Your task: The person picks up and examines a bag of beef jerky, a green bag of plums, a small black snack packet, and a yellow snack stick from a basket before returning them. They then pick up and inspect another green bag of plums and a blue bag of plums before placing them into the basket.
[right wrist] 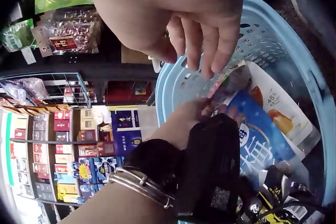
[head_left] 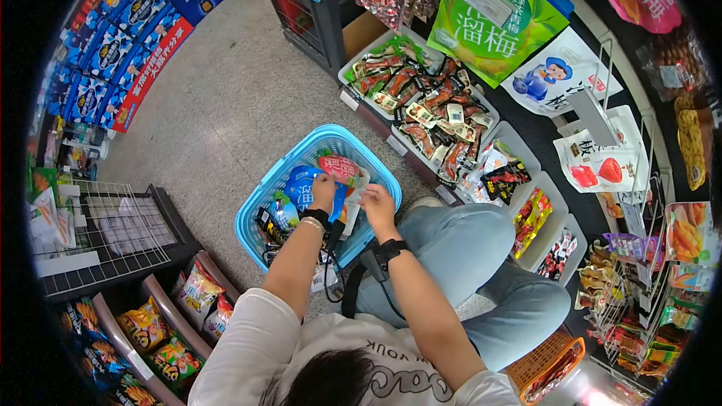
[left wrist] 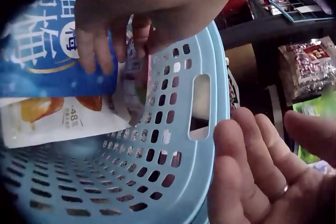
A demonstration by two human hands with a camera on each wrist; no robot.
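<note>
A light-blue plastic basket (head_left: 387, 180) stands on the floor in front of the seated person. Inside it lie a blue snack pouch (left wrist: 47, 50), a white pouch with orange fruit pictured (left wrist: 58, 119) and a pink-red pouch (head_left: 338, 168). My left hand (head_left: 323, 192) reaches down into the basket, its fingertips at the blue pouch's edge beside the pink-red one. Held by the basket's right rim, my right hand (head_left: 378, 207) has relaxed, slightly bent fingers with nothing between them. A ring shows on one of its fingers in the left wrist view.
Bins of small wrapped snacks (head_left: 436, 116) line the right side below hanging pouches (head_left: 489, 22). Shelves with chip bags (head_left: 147, 323) stand at lower left, and blue cartons (head_left: 113, 53) at upper left. An orange basket (head_left: 556, 361) sits behind the person's knee.
</note>
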